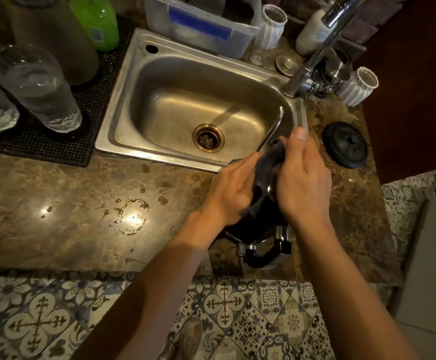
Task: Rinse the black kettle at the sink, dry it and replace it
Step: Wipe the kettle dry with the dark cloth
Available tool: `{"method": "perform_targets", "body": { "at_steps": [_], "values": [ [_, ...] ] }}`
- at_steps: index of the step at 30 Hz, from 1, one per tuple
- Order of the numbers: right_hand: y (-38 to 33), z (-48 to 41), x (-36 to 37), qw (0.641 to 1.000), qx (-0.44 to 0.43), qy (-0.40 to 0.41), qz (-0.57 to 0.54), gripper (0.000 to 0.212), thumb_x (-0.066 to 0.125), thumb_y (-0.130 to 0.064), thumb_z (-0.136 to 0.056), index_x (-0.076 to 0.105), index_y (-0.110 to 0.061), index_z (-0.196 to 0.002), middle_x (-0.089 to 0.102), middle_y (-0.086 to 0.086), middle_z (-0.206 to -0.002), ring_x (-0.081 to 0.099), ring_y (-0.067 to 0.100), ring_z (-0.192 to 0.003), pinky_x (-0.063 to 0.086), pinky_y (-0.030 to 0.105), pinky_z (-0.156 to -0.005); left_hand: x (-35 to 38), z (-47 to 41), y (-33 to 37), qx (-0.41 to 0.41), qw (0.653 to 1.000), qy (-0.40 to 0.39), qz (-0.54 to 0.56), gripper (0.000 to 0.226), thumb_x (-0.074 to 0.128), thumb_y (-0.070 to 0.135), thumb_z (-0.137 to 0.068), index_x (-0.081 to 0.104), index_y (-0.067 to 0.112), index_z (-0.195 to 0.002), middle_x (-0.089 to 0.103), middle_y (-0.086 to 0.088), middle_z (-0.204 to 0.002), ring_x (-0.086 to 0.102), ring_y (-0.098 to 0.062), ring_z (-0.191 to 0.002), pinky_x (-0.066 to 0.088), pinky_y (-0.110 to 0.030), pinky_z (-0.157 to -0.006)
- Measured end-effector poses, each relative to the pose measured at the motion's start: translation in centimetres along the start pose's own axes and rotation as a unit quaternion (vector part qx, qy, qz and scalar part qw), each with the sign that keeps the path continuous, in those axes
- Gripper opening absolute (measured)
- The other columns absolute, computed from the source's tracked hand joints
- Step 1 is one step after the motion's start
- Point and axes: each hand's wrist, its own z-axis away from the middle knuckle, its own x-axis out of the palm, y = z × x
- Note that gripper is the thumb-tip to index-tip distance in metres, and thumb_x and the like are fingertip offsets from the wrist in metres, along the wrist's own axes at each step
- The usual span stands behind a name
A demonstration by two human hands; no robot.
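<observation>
Two hands met over the kettle (259,231), which stood on the counter (56,224) just before the sink (123,105), handle nearest. Left hand (231,189) had its fingers curled shut on a dark cloth (265,165), pressed to the kettle. Right hand (302,178) gripped the kettle's top, fingers closed, thumb raised. Beyond, right, lay the lid (345,144).

Black kettle (261,224) upright on counter (56,203), by sink's (123,100) front-right corner. Handle faces counter's front edge. Lid (345,145) off, lying at counter's right edge.
</observation>
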Motion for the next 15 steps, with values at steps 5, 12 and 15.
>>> {"method": "perform_targets", "body": {
  "at_steps": [5, 12, 15],
  "values": [
    [0.1, -0.1, 0.1, 1.000, -0.004, 0.000, -0.002, 0.048, 0.021, -0.053, -0.107, 0.057, -0.032, -0.132, 0.069, -0.007, -0.129, 0.061, 0.022, -0.121, 0.038, 0.037, -0.091, 0.3, 1.2, -2.8, -0.097, 0.993, 0.021, 0.059, 0.030, 0.047, 0.008, -0.104, 0.062, 0.008, -0.130, 0.069, -0.009, -0.119, 0.065, -0.016, -0.112, 0.054, -0.044, -0.096],
    [0.3, 0.0, 0.3, 1.000, -0.004, 0.002, -0.011, 0.049, 0.020, -0.053, -0.107, 0.055, -0.033, -0.134, 0.069, -0.005, -0.131, 0.059, 0.024, -0.123, 0.037, 0.039, -0.093, 3.6, 6.7, -1.0, -0.148, 0.973, 0.160, 0.072, 0.073, 0.055, 0.013, -0.103, 0.022, 0.060, -0.148, 0.043, 0.002, -0.156, 0.036, -0.017, -0.148, 0.031, -0.051, -0.121],
    [0.3, 0.2, -0.1, 1.000, -0.002, 0.001, -0.028, 0.048, 0.018, -0.049, -0.109, 0.056, -0.030, -0.132, 0.071, -0.002, -0.123, 0.060, 0.023, -0.119, 0.030, 0.033, -0.088, 4.7, 6.7, 0.3, -0.146, 0.975, 0.168, 0.007, 0.068, 0.047, 0.017, -0.104, 0.018, 0.051, -0.154, 0.036, -0.003, -0.162, 0.028, -0.022, -0.153, 0.025, -0.058, -0.121]
  ]
}}
